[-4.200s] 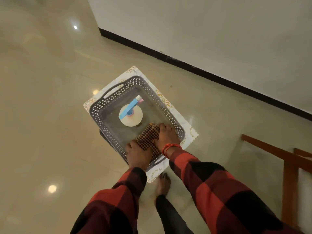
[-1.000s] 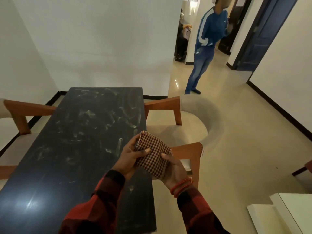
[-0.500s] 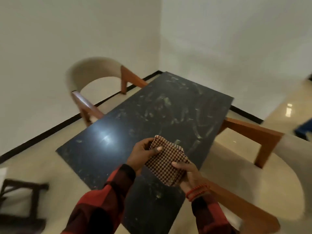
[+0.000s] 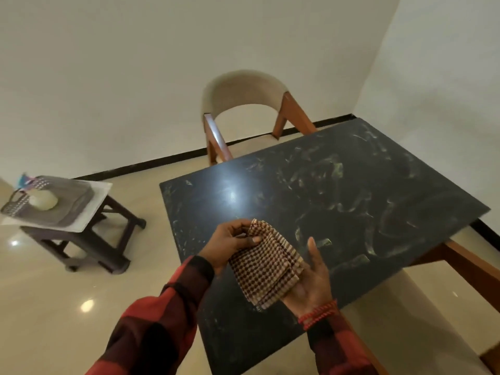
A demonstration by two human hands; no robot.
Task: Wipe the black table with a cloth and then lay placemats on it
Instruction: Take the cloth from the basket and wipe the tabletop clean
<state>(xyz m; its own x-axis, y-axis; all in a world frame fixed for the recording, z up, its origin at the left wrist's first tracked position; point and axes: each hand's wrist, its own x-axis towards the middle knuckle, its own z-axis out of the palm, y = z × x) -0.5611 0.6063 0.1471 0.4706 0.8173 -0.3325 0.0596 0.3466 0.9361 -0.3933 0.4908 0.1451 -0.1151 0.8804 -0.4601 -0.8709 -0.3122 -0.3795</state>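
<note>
The left hand (image 4: 230,246) pinches the upper corner of the folded checked cloth (image 4: 266,266), thumb over the top and fingers curled beneath, while the right hand (image 4: 311,282) lies flat and relaxed under the lower right edge, cradling rather than gripping it. The cloth hangs in the air above the near edge of the black surface (image 4: 338,190), its long axis running from the left hand down toward the right wrist. The smeared top spreads away ahead and to the right, so the right hand is nearer the unwiped stretch. Off to the left, a grey basket (image 4: 51,201) sits on what seem to be pale placemats (image 4: 101,189), atop a dark stool (image 4: 89,239).
</note>
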